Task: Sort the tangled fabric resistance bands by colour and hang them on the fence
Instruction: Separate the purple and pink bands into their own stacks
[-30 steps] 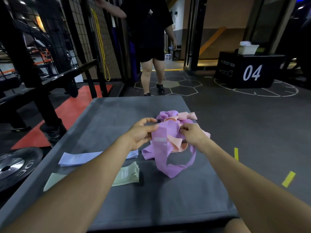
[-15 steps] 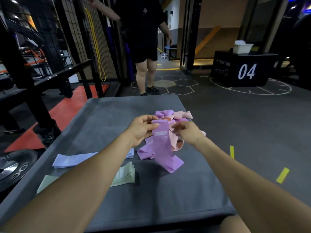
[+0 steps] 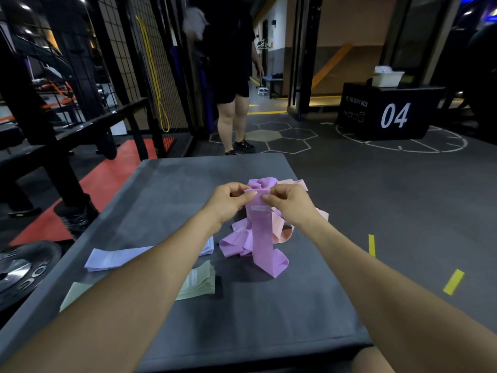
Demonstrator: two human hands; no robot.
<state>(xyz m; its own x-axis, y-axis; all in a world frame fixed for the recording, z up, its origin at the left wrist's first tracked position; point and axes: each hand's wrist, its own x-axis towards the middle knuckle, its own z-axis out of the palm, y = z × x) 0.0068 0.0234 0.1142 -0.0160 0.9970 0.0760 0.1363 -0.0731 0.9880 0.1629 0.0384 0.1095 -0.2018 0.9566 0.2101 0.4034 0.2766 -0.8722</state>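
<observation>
Sorting step, centre frame. Left hand [image 3: 228, 201] and right hand [image 3: 291, 204] both pinch the top of a purple band [image 3: 262, 238], its loop draped over the pink/purple tangle [image 3: 282, 230] on the tabletop [image 3: 174, 184]. Next: free it, lay it separately. Fence [image 3: 129, 57] upper left.

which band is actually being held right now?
The purple band: both the left hand and right hand pinch its top edge. The pink bands lie tangled; the blue and green bands lie flat, untouched.
</observation>
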